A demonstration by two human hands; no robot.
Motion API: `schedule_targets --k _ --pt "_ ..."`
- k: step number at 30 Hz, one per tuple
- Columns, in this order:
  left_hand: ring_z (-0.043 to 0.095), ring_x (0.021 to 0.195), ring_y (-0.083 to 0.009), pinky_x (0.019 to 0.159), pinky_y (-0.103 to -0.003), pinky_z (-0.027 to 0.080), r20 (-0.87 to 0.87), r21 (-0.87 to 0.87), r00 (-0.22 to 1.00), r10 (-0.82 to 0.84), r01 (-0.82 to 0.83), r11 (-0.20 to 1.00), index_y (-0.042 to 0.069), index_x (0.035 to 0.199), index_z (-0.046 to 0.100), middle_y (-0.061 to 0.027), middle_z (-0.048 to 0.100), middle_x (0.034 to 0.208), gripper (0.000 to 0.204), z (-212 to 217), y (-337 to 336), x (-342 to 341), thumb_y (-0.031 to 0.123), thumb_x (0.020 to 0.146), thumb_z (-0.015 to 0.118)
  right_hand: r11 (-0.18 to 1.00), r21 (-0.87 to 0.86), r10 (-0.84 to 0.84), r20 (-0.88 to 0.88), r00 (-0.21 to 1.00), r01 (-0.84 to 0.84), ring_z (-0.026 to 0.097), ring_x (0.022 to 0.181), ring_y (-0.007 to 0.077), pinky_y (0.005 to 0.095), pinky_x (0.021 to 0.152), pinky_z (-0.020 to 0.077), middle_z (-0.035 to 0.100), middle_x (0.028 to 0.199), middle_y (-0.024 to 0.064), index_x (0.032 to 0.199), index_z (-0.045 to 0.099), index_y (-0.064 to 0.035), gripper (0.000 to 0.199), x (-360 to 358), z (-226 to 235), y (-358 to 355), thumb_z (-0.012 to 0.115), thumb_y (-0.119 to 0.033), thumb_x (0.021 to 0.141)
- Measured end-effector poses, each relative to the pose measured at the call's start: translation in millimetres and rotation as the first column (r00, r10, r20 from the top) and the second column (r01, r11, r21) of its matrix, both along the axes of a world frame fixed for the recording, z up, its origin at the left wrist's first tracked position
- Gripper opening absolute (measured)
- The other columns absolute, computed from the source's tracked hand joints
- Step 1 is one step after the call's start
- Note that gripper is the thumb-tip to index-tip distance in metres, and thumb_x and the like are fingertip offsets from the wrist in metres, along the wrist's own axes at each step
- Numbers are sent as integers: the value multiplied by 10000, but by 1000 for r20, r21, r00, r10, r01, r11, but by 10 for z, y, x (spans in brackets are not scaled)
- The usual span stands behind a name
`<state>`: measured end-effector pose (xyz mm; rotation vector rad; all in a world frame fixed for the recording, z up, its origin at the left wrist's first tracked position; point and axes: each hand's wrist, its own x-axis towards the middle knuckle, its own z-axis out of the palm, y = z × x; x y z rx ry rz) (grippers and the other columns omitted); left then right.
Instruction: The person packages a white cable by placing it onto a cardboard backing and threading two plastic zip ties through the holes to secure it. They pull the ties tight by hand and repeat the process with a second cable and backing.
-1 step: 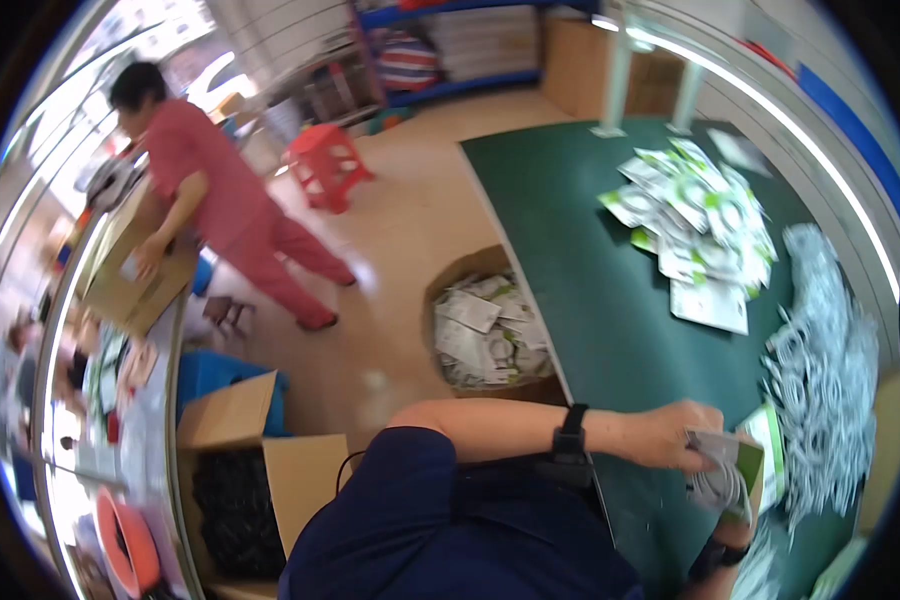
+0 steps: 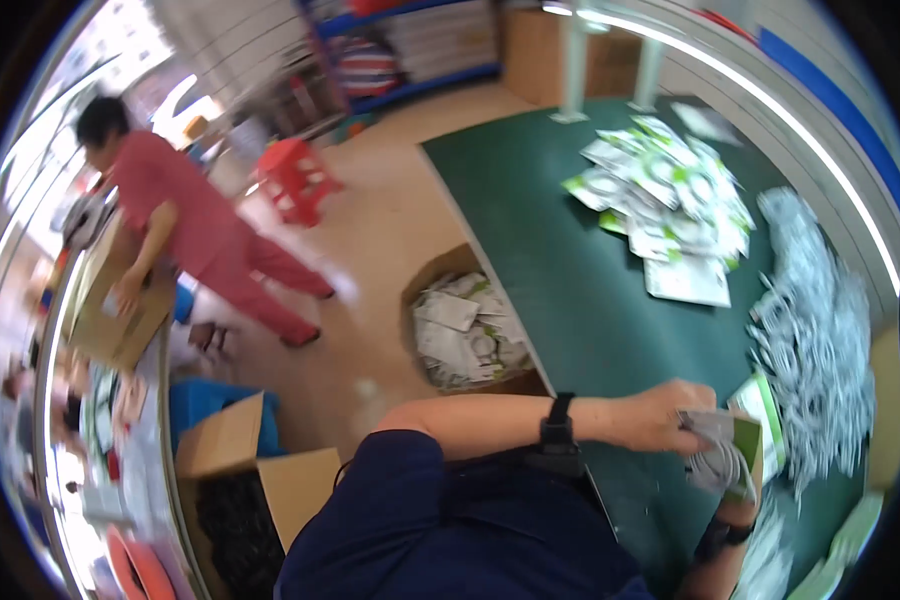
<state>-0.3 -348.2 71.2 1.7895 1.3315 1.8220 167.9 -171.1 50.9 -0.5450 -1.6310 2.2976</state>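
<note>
Over the near right part of the green table (image 2: 590,310), my left hand (image 2: 670,415) is closed at the top of a coiled pale grey cable (image 2: 718,468). The coil lies against a small green and white package (image 2: 748,445). My right hand (image 2: 740,510) grips this package from below, its fingers mostly hidden behind it. Just beyond, a flat green and white package (image 2: 760,410) lies on the table. Bundles of coiled grey cables (image 2: 815,340) in clear plastic are heaped to the right of my hands.
A pile of filled packages (image 2: 670,205) covers the far table. A carton of packages (image 2: 465,330) stands beside the table edge. At left, a person in red (image 2: 185,210) holds a cardboard box (image 2: 120,310). A red stool (image 2: 292,180) and an open carton (image 2: 300,490) stand on the floor.
The whole scene sits further left and mostly a little higher as my view shifts. My hands keep their hold on the cable and package.
</note>
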Motion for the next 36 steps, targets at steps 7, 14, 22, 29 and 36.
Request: schedule_targets --k 7,14,22,29,36 --pt "633 775 -228 684 -329 507 -172 -194 984 -52 18 981 21 981 716 -90 650 889 188 520 86 -317 91 807 739 878 372 353 -74 933 -303 518 688 26 203 602 423 611 756 -43 819 647 -13 176 -577 685 88 744 -136 899" --pt "668 786 -232 701 -319 527 -131 -185 895 -426 400 898 26 1064 726 -105 689 929 294 216 2255 147 20 773 764 933 350 -80 -34 996 87 521 675 15 185 599 407 595 749 -49 816 654 -18 124 532 585 1487 745 -74 879" --pt "679 763 -222 677 -298 528 49 -246 650 -759 744 621 21 1076 727 -109 701 918 313 -125 3568 598 -6 767 772 868 274 -450 79 889 415 519 692 10 185 613 406 598 749 -46 825 637 -18 131 1189 431 1878 704 -96 905" --pt "687 760 -229 668 -303 535 -111 -118 723 -681 671 732 45 1103 737 -109 699 909 344 -103 3625 321 -18 767 774 894 271 -395 101 913 357 522 713 13 188 634 410 604 776 -43 864 635 -20 109 855 400 2022 692 -100 911" --pt "659 744 -192 653 -296 529 -118 -145 725 -679 664 734 59 1031 771 -68 692 890 286 -45 3360 150 19 750 804 899 223 -413 151 898 376 534 661 43 209 568 428 618 771 -20 851 633 -23 118 648 443 2148 677 -113 913"
